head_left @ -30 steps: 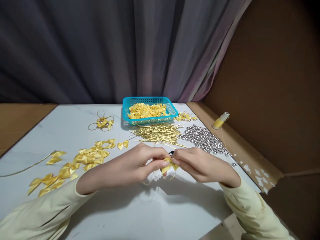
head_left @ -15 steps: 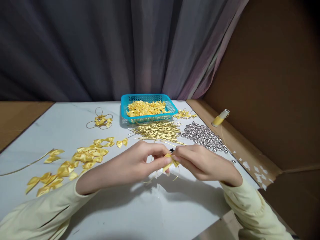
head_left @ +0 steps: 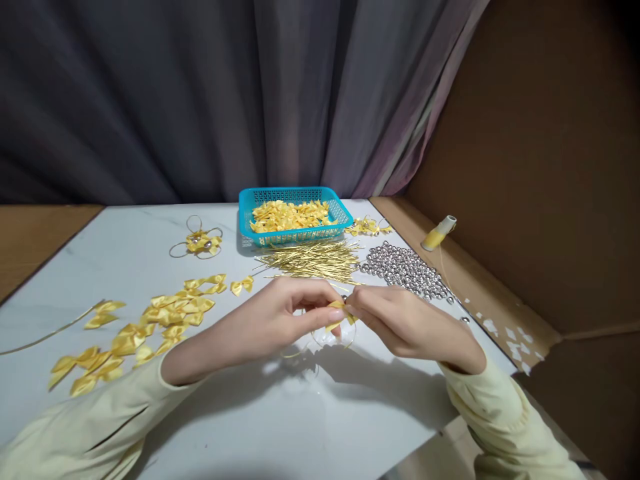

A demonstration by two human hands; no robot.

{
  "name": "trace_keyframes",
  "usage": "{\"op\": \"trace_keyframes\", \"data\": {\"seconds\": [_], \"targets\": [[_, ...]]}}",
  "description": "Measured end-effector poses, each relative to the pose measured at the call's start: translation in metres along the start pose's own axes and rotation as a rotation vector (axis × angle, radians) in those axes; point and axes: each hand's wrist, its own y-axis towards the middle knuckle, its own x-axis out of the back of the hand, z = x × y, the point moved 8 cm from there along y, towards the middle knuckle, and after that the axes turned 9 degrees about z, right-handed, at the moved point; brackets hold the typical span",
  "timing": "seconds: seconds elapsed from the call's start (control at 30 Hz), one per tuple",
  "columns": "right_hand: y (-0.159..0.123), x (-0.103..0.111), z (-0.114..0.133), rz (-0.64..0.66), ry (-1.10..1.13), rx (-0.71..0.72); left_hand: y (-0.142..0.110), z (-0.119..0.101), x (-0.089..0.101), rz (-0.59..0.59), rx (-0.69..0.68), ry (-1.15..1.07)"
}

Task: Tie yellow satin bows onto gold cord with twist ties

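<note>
Above the white tabletop, my left hand (head_left: pixel 285 319) and my right hand (head_left: pixel 395 319) meet with fingers pinched on a yellow ribbon bow (head_left: pixel 336 325). Thin gold wire loops (head_left: pixel 317 339) hang below the bow, between and under the hands. A silver bead (head_left: pixel 345 298) peeks out just behind the fingertips; whether it is joined to the bow is hard to tell. The fingers hide much of the bow and the wire's ends. Left of my left forearm lie loose yellow bows (head_left: pixel 175 310).
A blue basket (head_left: pixel 295 235) of yellow bows stands at the back. Before it lie gold wire pieces (head_left: pixel 315 259), with silver beads (head_left: pixel 405 269) to their right. Wire-looped bows (head_left: pixel 203 243) sit back left. A thread spool (head_left: pixel 439 233) stands by the cardboard wall (head_left: pixel 530 167).
Both hands keep their pinch on the bow, fingers shifting slightly. The wire loops below have swung a little and show more plainly. The whole view has drifted slightly.
</note>
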Motion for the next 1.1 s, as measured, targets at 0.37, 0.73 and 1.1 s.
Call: {"op": "trace_keyframes", "data": {"seconds": [0.37,0.73,1.1], "targets": [[-0.0040,0.0003,-0.0030,-0.027,0.135,-0.010,-0.0012,-0.0024,-0.0008,0.018,0.013,-0.105],[-0.0034,0.0007,0.0033,0.006,0.050,0.037,0.0001,-0.0002,-0.0045,0.058,0.018,-0.136],[0.0016,-0.0002,0.0036,0.029,-0.017,0.009,0.0010,0.0039,-0.0009,-0.047,0.052,-0.131]]}}
